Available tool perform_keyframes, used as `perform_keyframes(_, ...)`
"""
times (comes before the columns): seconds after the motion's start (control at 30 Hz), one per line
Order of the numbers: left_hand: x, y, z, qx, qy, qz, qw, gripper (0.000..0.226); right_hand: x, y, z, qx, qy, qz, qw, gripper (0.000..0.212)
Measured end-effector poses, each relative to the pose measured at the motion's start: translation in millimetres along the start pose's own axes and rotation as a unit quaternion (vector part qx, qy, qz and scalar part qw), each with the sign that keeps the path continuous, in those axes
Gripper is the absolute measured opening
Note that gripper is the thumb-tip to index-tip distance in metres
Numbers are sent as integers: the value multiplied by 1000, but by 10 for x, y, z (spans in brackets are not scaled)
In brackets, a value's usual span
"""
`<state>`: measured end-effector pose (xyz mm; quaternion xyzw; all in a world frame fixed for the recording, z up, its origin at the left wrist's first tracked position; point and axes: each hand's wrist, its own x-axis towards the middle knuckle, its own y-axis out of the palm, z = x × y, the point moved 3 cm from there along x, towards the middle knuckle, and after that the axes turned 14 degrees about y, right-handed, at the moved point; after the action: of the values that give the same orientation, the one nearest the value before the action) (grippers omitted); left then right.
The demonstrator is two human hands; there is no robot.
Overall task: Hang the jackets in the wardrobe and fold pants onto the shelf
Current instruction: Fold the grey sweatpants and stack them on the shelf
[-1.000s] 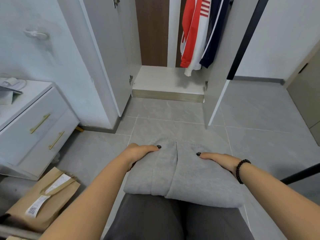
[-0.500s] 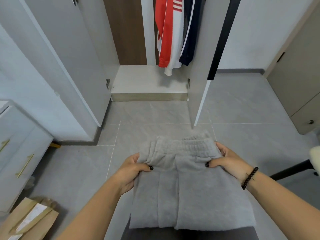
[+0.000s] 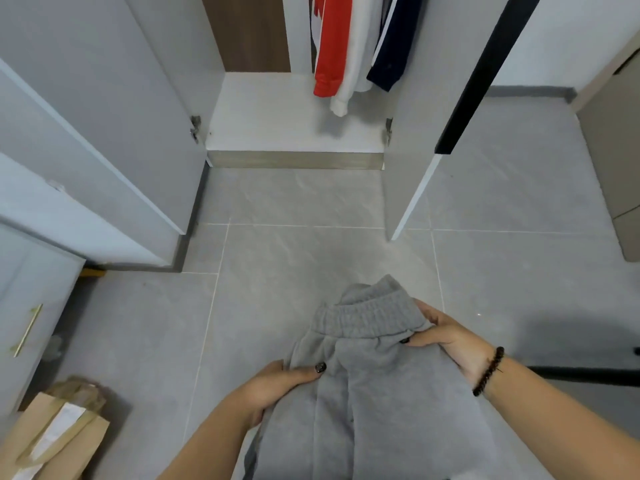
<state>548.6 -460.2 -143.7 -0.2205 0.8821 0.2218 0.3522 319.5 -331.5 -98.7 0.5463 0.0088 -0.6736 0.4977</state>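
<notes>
Ahead, an open wardrobe (image 3: 298, 109) fills the top of the view, its two flat pale doors swung wide, presumably so the inside can be reached from where the person is. Its smooth white bottom shelf (image 3: 277, 119) sits just above a floor (image 3: 311, 209) of large matte grey tiles with thin pale grout lines. Above the right side of that shelf hang jackets: a red and white jacket (image 3: 332, 46) and, just beside it, a navy jacket (image 3: 391, 53), their sleeves dangling limp and slightly glossy, so the hanging part of the task looks done for these two. Low in the centre, close to the camera and well apart from the shelf, are the grey pants (image 3: 374, 386), a thick, soft fleece-like fabric folded into a long slab with a ribbed elastic waistband bunched at the far end. They appear held up off the floor, likely so the fold keeps its shape on the way to the shelf. At the bottom left corner lies a crumpled brown paper bag (image 3: 55, 431) with a white label. The left hand (image 3: 277, 379) pinches the near left edge of the fabric, thumb on top. The right hand (image 3: 446, 337), a dark beaded bracelet (image 3: 488, 372) at its wrist, grips the waistband's right side, fingers curled under it.
</notes>
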Motion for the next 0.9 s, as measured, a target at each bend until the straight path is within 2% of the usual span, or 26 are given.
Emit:
perform_keyframes(0.23, -599, -129, -841, -207, 108, -76, 969, 67, -362, 777, 731, 2, 19, 19, 1000, 85)
perform_keyframes(0.33, -1003, -140, -1378, -257, 149, -87, 951, 74, -665, 1205, 1169, -19, 14, 21, 1000, 97)
perform_keyframes(0.47, -1529, -164, -2107, -293, 189, -106, 931, 89, -1080, 1770, 1774, -62, -22, -3, 998, 102)
perform_keyframes(0.53, -1753, -184, -2465, -300, 209, -117, 923, 85, -1268, 2030, 2042, -97, -51, -24, 994, 106)
perform_keyframes(0.67, -2096, -254, -3184, -281, 273, -152, 907, 44, -1591, 2525, 2490, -141, -129, -62, 980, 106)
perform_keyframes(0.77, -2316, -392, -3690, -228, 327, -162, 903, 43, -1816, 2908, 2774, -177, -189, -86, 962, 100)
perform_keyframes(0.9, -2652, -593, -4305, -127, 388, -170, 897, 57, -2063, 3358, 3112, -204, -244, -120, 941, 86)
